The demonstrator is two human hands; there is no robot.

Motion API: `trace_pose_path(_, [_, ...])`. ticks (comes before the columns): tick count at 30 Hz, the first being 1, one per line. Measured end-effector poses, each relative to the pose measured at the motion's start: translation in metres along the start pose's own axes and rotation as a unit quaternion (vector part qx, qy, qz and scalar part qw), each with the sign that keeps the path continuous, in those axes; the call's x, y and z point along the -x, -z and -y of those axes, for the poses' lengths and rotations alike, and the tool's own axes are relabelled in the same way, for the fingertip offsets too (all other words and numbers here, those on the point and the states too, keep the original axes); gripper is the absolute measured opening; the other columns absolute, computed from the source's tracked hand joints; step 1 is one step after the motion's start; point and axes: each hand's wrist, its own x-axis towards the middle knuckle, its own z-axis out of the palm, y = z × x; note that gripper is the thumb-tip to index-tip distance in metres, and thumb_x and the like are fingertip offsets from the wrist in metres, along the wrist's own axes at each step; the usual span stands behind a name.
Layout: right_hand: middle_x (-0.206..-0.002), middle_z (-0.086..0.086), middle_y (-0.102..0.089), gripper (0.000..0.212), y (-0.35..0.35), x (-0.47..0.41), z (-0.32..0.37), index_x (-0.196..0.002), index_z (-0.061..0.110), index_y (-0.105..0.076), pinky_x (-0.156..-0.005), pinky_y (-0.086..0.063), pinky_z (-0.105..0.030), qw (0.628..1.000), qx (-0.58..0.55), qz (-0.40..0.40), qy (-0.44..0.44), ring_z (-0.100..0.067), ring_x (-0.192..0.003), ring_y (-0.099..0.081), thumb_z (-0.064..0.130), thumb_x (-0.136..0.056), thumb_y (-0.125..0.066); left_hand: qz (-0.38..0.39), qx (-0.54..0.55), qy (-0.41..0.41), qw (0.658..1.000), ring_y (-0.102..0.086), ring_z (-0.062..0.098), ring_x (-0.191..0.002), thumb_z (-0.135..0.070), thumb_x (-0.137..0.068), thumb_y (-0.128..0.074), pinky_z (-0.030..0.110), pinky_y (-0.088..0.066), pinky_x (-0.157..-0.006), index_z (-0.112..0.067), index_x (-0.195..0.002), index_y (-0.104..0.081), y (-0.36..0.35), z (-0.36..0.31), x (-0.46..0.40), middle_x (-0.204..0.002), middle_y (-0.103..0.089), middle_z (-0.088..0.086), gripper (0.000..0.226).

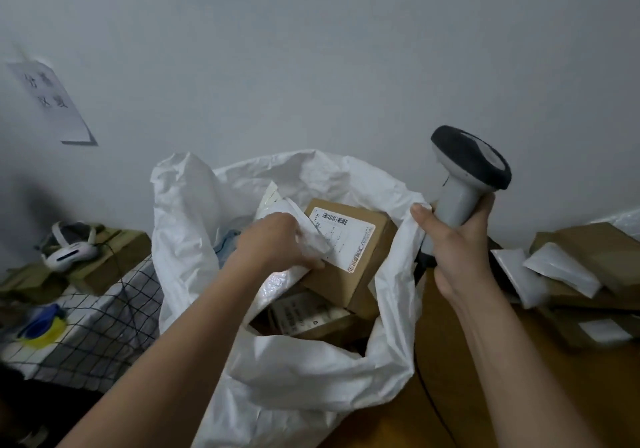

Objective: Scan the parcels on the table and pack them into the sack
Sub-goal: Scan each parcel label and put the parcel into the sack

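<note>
Sack: a white woven sack (277, 371) is standing open-mouthed against the table edge, its rim crumpled and folded outward.
Sack contents, upper: a brown cardboard box (360, 260) is lying tilted near the top of the load, label side facing up.
Sack contents, lower: a second brown parcel (311, 319) with a pale printed label is sitting beneath the box; its text is too blurred to read.
Sack contents, left: a white poly mailer (287, 219) is resting over the box's left corner; something blue is showing behind it, identity not determinable.
Left hand: the left hand (273, 243) is reaching into the sack mouth, fingers curling round the white poly mailer.
Right hand: the right hand (453, 239) is gripping the handle of a grey barcode scanner (467, 173), fingers wrapped fully round it, thumb pressing the sack rim against the handle.
Scanner orientation: the dark head is pointing up and away from the sack.
Box label: a white shipping label (343, 239) is carrying a barcode near its top edge; the smaller print is illegible.
Table: a wooden table (460, 378) is bearing the remaining parcels (581, 274) at the right, brown boxes with white mailers lying on top.
Wall notice: a paper sheet (52, 101) is hanging on the wall, its dark characters blurred.
Left shelf: a white headset (69, 246) is resting on a cardboard box (110, 260).
</note>
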Motion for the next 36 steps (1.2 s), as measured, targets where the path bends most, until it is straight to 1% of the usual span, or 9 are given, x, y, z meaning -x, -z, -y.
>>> trace_pose_path(3, [-0.129,-0.002,-0.053,0.075,-0.043,0.013,0.0,-0.139,0.034,-0.03,-0.087,-0.056,-0.027,0.998,0.057,-0.007,0.027,-0.01,-0.106,-0.06,0.006,-0.084,-0.073,-0.139,0.086,-0.025,0.986,-0.059,0.021,-0.11,-0.049,-0.08,-0.073,0.035,-0.046,-0.092,-0.019,-0.117,-0.065,0.023,0.05,-0.001,-0.126,-0.06,-0.001,0.048])
trace_pose_path(8, [-0.133,-0.005,-0.051,0.077,-0.09,0.027,-0.013,-0.141,0.034,-0.027,-0.098,-0.052,-0.048,0.994,0.101,-0.04,0.025,-0.02,-0.115,-0.058,0.009,-0.084,-0.073,-0.382,0.046,0.027,0.923,-0.041,0.036,-0.128,-0.029,-0.09,-0.065,0.048,-0.031,-0.107,-0.011,-0.128,-0.057,0.048,0.149,-0.023,-0.14,-0.046,0.015,0.043])
trace_pose_path(12, [-0.133,-0.008,-0.051,0.076,-0.112,0.034,-0.022,-0.141,0.032,-0.027,-0.098,-0.051,-0.047,0.989,0.131,-0.062,0.024,-0.022,-0.114,-0.059,0.011,-0.085,-0.073,-0.282,0.139,0.104,0.943,-0.019,0.036,-0.143,-0.045,-0.085,-0.067,0.054,-0.019,-0.113,-0.019,-0.15,-0.028,0.042,0.196,-0.047,-0.157,-0.024,0.01,0.08])
trace_pose_path(17, [-0.129,-0.013,-0.054,0.074,-0.125,0.032,-0.028,-0.137,0.035,-0.029,-0.095,-0.052,-0.054,0.986,0.149,-0.075,0.013,-0.027,-0.111,-0.061,0.012,-0.084,-0.075,-0.263,0.307,-0.002,0.915,-0.038,0.026,-0.136,-0.027,-0.092,-0.064,0.048,-0.03,-0.111,-0.011,-0.131,-0.052,0.027,0.22,-0.072,-0.144,-0.046,0.006,0.044])
trace_pose_path(20, [-0.125,-0.011,-0.057,0.073,-0.127,0.026,-0.028,-0.135,0.039,-0.03,-0.094,-0.051,-0.056,0.985,0.157,-0.073,0.008,-0.028,-0.11,-0.062,0.012,-0.084,-0.074,-0.261,0.389,-0.014,0.883,-0.057,0.032,-0.099,-0.021,-0.098,-0.055,0.041,-0.047,-0.082,-0.007,-0.112,-0.051,0.02,0.215,-0.072,-0.102,-0.061,0.009,0.02])
trace_pose_path(23, [-0.122,-0.009,-0.058,0.072,-0.131,0.021,-0.029,-0.136,0.036,-0.03,-0.097,-0.05,-0.056,0.984,0.159,-0.075,0.01,-0.027,-0.109,-0.061,0.011,-0.085,-0.073,-0.27,0.413,-0.005,0.87,-0.048,0.026,-0.072,-0.025,-0.099,-0.055,0.035,-0.037,-0.059,-0.009,-0.102,-0.043,0.016,0.209,-0.073,-0.076,-0.051,0.002,0.02])
trace_pose_path(29, [-0.119,0.001,-0.062,0.068,-0.132,0.007,-0.032,-0.133,0.033,-0.032,-0.098,-0.05,-0.051,0.984,0.166,-0.055,0.017,-0.02,-0.108,-0.062,0.011,-0.084,-0.073,-0.248,0.459,0.012,0.853,-0.054,0.019,-0.099,-0.026,-0.078,-0.081,0.035,-0.045,-0.088,-0.014,-0.13,-0.045,0.007,0.203,-0.088,-0.104,-0.055,-0.001,0.064])
trace_pose_path(32, [-0.114,0.006,-0.066,0.069,-0.129,0.0,-0.037,-0.133,0.037,-0.032,-0.097,-0.051,-0.053,0.985,0.166,-0.051,0.003,-0.018,-0.106,-0.065,0.013,-0.084,-0.074,-0.264,0.478,0.029,0.837,-0.066,0.026,-0.095,-0.029,-0.089,-0.07,0.041,-0.052,-0.085,-0.015,-0.096,-0.069,-0.005,0.209,-0.1,-0.093,-0.069,0.0,0.016])
trace_pose_path(36, [-0.122,-0.004,-0.055,0.068,-0.136,-0.003,-0.036,-0.139,0.032,-0.029,-0.097,-0.051,-0.052,0.978,0.188,-0.084,0.011,-0.021,-0.106,-0.06,0.018,-0.088,-0.071,-0.285,0.442,0.106,0.844,-0.056,0.035,-0.074,-0.029,-0.099,-0.055,0.035,-0.039,-0.061,-0.005,-0.076,-0.057,-0.012,0.214,-0.101,-0.07,-0.056,0.008,0.033])
